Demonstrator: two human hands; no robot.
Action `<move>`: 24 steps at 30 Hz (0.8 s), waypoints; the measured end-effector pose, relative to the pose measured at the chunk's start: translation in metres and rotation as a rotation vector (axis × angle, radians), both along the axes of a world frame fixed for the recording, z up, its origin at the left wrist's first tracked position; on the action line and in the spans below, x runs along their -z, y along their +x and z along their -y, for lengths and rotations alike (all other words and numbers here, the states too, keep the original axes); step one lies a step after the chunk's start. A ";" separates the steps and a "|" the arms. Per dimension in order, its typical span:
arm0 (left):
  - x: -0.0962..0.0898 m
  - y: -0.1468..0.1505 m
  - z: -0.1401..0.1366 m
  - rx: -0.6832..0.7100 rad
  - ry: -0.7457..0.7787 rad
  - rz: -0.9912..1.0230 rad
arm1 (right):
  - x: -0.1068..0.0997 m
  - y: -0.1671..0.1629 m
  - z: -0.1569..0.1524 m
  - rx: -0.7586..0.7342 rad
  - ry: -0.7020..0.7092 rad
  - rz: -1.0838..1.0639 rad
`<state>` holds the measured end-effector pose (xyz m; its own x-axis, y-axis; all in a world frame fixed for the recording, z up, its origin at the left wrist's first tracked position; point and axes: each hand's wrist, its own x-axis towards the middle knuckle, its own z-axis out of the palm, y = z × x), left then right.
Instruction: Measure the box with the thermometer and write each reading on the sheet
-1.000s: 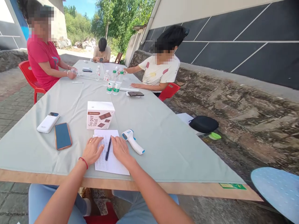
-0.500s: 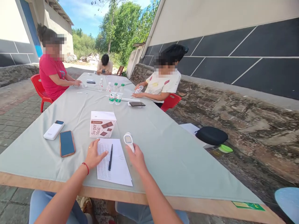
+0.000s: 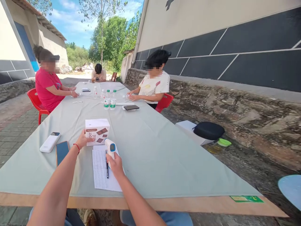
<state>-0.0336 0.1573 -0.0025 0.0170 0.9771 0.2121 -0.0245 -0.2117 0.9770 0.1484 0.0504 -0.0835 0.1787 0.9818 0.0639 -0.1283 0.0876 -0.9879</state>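
My left hand (image 3: 84,138) grips the left side of a white carton with brown print (image 3: 100,128), its thumb lying across the front. In my right hand (image 3: 115,164) is a white infrared forehead thermometer (image 3: 110,148), held by the handle, its small screen lit blue. The thermometer's head is close to the carton's lower right corner; I cannot tell if they touch. Below them lie written paper sheets (image 3: 100,172) with a black pen (image 3: 107,171) on top. My right hand is over the sheets and partly covers the pen.
Left of my arm are a white power bank (image 3: 50,143) and a phone (image 3: 62,152), partly covered. Farther up the cloth-covered table (image 3: 164,163) stand water bottles (image 3: 113,100) and another phone (image 3: 131,107). Other people sit around it. A black case (image 3: 208,130) lies beyond the right edge.
My left hand has gone from the paper to the carton and taken hold of it. My right hand has brought the thermometer left, over the sheets, and its screen has turned blue.
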 end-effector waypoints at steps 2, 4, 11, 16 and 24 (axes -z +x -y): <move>-0.008 0.003 0.000 -0.088 0.010 0.050 | -0.003 -0.001 0.001 0.003 0.002 0.014; -0.022 0.003 0.004 -0.180 0.048 0.121 | -0.004 -0.001 0.002 0.006 0.000 0.022; -0.035 -0.002 0.066 -0.208 0.157 0.286 | -0.002 0.001 0.004 0.048 -0.032 0.034; 0.023 0.005 0.092 -0.269 0.045 0.015 | -0.003 -0.001 0.006 0.091 -0.049 0.008; 0.055 -0.007 0.090 -0.156 0.100 -0.228 | -0.005 0.005 0.018 0.177 0.054 0.044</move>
